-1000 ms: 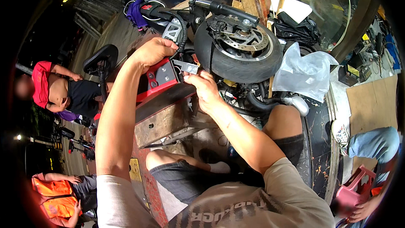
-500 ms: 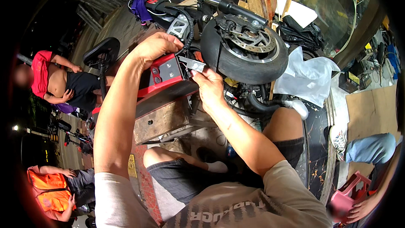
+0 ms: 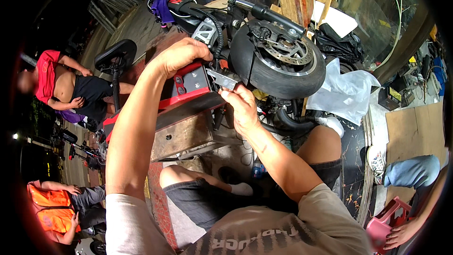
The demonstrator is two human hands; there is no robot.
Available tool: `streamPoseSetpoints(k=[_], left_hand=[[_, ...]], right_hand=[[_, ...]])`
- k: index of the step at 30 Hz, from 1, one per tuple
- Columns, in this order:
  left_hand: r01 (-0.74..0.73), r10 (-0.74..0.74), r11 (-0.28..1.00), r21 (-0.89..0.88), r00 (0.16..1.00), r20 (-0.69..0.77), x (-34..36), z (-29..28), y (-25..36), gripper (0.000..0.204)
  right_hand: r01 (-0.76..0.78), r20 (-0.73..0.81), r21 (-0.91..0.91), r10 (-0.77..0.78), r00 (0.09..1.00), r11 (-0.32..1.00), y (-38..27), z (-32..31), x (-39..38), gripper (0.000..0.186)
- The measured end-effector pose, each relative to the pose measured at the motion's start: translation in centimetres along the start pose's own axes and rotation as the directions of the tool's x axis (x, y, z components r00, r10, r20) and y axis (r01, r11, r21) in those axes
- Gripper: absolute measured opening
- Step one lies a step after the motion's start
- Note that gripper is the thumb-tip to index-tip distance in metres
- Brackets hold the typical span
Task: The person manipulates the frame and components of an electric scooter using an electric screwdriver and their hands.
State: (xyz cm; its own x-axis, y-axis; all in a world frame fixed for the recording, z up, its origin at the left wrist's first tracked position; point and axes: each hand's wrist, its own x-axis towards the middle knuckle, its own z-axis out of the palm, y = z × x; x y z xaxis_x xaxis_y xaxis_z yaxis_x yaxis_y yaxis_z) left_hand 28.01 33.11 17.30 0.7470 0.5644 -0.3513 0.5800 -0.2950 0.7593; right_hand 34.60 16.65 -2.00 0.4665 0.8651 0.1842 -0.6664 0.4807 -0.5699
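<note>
An electric scooter with a red and black deck (image 3: 177, 98) lies on its side, its wheel (image 3: 278, 59) with brake disc at the far end. My right hand (image 3: 243, 106) pinches the near corner of a small silver metal plate (image 3: 222, 80) at the open end of the deck. Curled over the deck's upper edge, my left hand (image 3: 186, 55) has its fingers closed beside a black ribbed cable sleeve (image 3: 218, 33); what they grip is hidden. Thin wires show under the plate.
A worn wooden box (image 3: 181, 137) stands under the deck. Right of the wheel lie a clear plastic bag (image 3: 342, 89) and a black bag (image 3: 337, 42). A person sits by a pink stool (image 3: 389, 217); two other people are at left.
The scooter, the plate and both hands appear slightly farther right and lower, the background shifting a little too. Both hands keep their places at the deck's end.
</note>
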Motion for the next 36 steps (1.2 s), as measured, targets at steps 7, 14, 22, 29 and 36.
streamPoseSetpoints(k=[7,14,22,29,36], left_hand=[[-0.052,0.055,0.995,-0.083,0.998,0.042,0.6,-0.3,-1.1,0.01],[-0.038,0.023,0.995,0.09,0.986,0.164,0.3,-0.4,-0.4,0.013],[-0.175,0.123,0.913,0.368,0.979,0.16,-0.3,1.1,0.9,0.043],[-0.282,0.336,0.801,0.529,0.942,-0.008,-1.8,1.6,0.5,0.063],[-0.303,0.432,0.739,0.601,0.899,-0.078,-2.1,1.9,0.2,0.065]], right_hand=[[-0.018,-0.162,-0.068,0.007,0.987,0.997,0.2,2.0,0.9,0.022],[0.013,-0.093,-0.064,-0.019,0.995,0.998,0.1,0.3,0.5,0.019],[-0.009,-0.177,-0.333,-0.053,0.983,0.943,1.4,-2.9,0.8,0.013],[0.069,-0.068,-0.435,-0.109,0.992,0.898,-0.4,0.0,-1.5,0.021],[-0.18,-0.133,-0.016,0.177,0.975,0.983,-2.7,0.4,-1.6,0.019]])
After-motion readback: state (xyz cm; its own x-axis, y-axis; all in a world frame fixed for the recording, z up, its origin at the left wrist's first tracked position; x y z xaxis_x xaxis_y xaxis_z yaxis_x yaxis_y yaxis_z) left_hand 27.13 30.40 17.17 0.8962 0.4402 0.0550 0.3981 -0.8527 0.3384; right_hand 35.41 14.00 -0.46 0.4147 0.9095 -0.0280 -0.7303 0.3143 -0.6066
